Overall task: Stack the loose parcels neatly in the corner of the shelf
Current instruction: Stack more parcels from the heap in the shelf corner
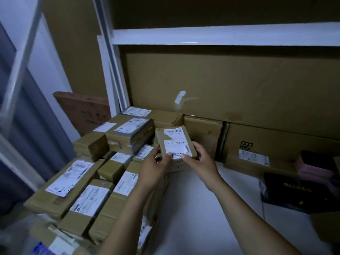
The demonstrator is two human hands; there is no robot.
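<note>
Left hand (156, 163) and right hand (201, 161) gripping near end of small white-labelled brown cardboard parcel (173, 139), raised beside heap of brown labelled boxes (88, 181) in corner of white shelf (211, 199); risk of slipping from fingertip hold or tipping off uneven tops
</note>
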